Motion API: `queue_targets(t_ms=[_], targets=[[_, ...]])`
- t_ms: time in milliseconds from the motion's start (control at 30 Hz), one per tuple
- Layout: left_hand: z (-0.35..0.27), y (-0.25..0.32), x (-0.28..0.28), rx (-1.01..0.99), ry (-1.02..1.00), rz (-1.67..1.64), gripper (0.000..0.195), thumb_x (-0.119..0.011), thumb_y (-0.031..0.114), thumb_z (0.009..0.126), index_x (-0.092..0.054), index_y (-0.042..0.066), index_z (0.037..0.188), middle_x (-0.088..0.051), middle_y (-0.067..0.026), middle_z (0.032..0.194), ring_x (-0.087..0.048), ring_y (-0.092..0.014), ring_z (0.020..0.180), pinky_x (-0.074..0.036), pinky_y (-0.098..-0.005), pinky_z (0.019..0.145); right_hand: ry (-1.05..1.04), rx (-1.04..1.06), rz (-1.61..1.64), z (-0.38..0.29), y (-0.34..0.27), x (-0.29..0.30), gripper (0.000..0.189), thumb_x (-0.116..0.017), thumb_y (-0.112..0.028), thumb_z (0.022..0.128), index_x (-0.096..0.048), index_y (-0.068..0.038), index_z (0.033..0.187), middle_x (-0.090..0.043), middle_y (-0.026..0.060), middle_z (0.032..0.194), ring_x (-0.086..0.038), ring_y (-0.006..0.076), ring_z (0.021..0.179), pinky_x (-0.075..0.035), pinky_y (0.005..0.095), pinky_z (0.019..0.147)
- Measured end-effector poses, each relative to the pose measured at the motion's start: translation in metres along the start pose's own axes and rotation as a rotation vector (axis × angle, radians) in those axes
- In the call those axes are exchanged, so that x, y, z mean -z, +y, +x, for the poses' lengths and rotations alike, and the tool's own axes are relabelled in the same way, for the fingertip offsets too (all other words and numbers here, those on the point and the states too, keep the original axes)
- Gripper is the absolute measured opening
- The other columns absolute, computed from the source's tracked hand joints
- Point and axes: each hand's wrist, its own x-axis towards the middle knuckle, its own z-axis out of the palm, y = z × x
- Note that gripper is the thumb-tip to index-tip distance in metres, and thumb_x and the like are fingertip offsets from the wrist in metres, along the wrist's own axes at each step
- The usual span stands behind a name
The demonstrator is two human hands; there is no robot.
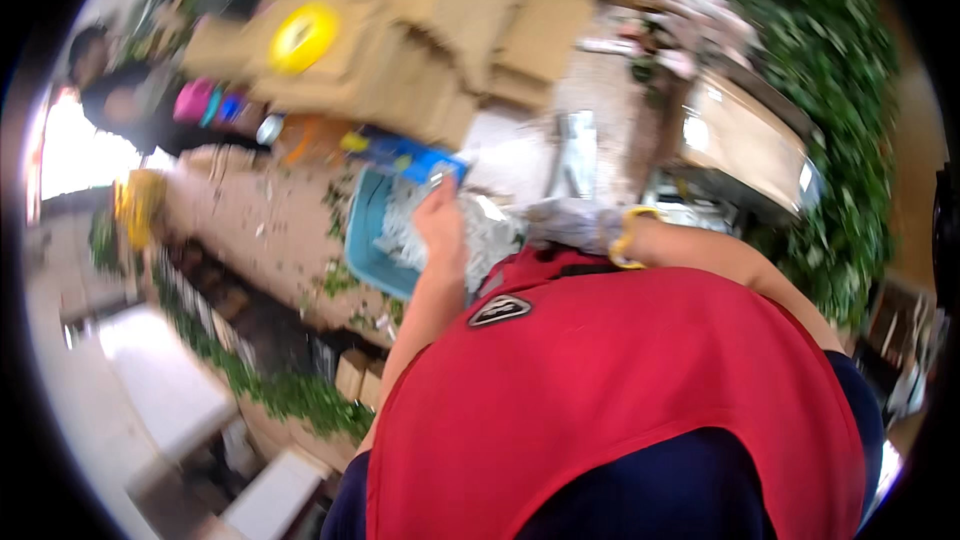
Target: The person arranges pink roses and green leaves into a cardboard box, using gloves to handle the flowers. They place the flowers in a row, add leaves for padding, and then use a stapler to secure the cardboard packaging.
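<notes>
My left hand [441, 216] is bare and reaches over a light-blue plastic bin [361, 259]. White scraps [399, 229], perhaps shredded plastic or paper, lie in the bin. Small and shiny, something shows at the fingertips, too blurred to name. Those fingertips meet the near end of a blue box [420, 157], or overlap it in view. A thin greyish glove covers my right hand [566, 223], held close to the red apron [615, 360]; a yellow band [628, 238] circles that wrist. Its fingers are blurred. Clear crumpled plastic [491, 229] sits between the hands.
Cardboard boxes [420, 67] crowd the area ahead, with a yellow tape roll [304, 37] on top. At right stand a clear-wrapped box [742, 139] and green foliage [825, 105]. Leaf bits litter the brown surface [255, 217] at left. Another person [127, 101] is at far left.
</notes>
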Motion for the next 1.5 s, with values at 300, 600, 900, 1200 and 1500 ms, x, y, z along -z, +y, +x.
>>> queue_targets(t_ms=[300, 600, 900, 1200, 1500], targets=[[-0.01, -0.004, -0.046, 0.083, -0.812, -0.112, 0.043, -0.051, 0.017, 0.103, -0.05, -0.004, 0.14, -0.047, -0.0181, 0.149, -0.048, -0.03, 0.136, -0.035, -0.04, 0.115, 0.524, -0.214, -0.883, -0.106, -0.069, 0.029, 0.024, -0.058, -0.024, 0.08, -0.071, -0.004, 0.079, -0.069, 0.0231, 0.081, -0.068, 0.0413, 0.075, -0.053, 0.0489, 0.069], [-0.211, 0.153, -0.325, -2.006, -0.891, 0.323, 0.024, -0.066, 0.011, 0.086, -0.076, 0.016, 0.108, -0.059, -0.012, 0.105, -0.056, -0.03, 0.106, -0.038, -0.0514, 0.105, 1.434, -0.239, 0.026, -0.284, -0.048, -0.016, 0.038, -0.056, -0.037, 0.098, -0.07, -0.003, 0.105, -0.069, 0.0105, 0.082, -0.062, 0.0179, 0.073, -0.049, 0.0334, 0.072], [-0.199, 0.155, -0.469, -2.05, -0.568, 1.388, 0.028, -0.051, 0.019, 0.089, -0.077, 0.01, 0.091, -0.065, -0.0123, 0.105, -0.062, -0.03, 0.101, -0.043, -0.0483, 0.093, 1.613, -0.253, -0.025, -0.291, -0.067, 0.044, 0.041, -0.055, -0.043, 0.093, -0.072, -0.007, 0.098, -0.073, 0.0131, 0.086, -0.069, 0.0305, 0.081, -0.052, 0.0395, 0.073], [-0.248, 0.16, -0.494, -1.651, -0.664, 1.884, 0.028, -0.051, 0.013, 0.093, -0.068, 0.006, 0.115, -0.074, -0.0145, 0.109, -0.071, -0.031, 0.103, -0.056, -0.0403, 0.085, 1.722, -0.317, -0.869, -0.281, 0.006, 0.068, 0.032, -0.058, -0.039, 0.09, -0.066, -0.008, 0.081, -0.064, 0.0138, 0.073, -0.064, 0.0348, 0.066, -0.051, 0.0434, 0.058], [-0.202, 0.195, -0.353, -1.936, -1.02, 0.744, 0.049, -0.049, -0.002, 0.092, -0.052, 0.012, 0.139, -0.054, -0.0171, 0.14, -0.051, -0.034, 0.131, -0.021, -0.0594, 0.117, 1.306, -0.141, -0.57, -0.327, -0.049, 0.013, 0.024, -0.061, -0.022, 0.083, -0.074, -0.008, 0.099, -0.072, 0.0163, 0.094, -0.069, 0.0353, 0.088, -0.055, 0.0415, 0.077]])
